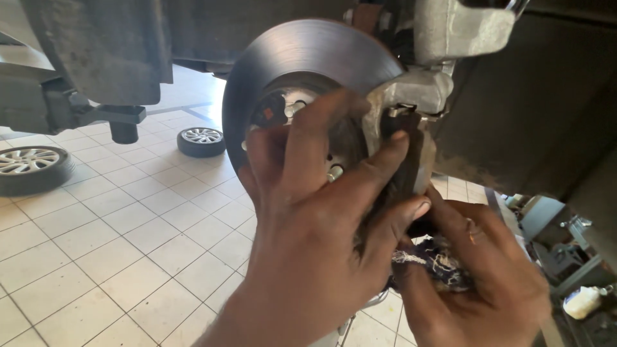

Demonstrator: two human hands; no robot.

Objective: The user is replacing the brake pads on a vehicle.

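A grey steel brake disc [302, 54] hangs on a raised car's hub, with a metal caliper bracket [411, 96] at its right edge. My left hand [308, 225] presses flat against the disc face and hub, fingers spread, fingertips reaching the bracket and a dark brake pad [411, 138]. My right hand [475, 270] sits lower right, closed around a frayed dark rag [437, 263] just under the bracket. The wheel studs are mostly hidden behind my left hand.
Two removed alloy wheels lie on the white tiled floor: one at far left [29, 167], one further back [200, 141]. The car's underbody and wheel arch [533, 115] hang overhead. A white bottle [581, 301] and clutter sit at the lower right.
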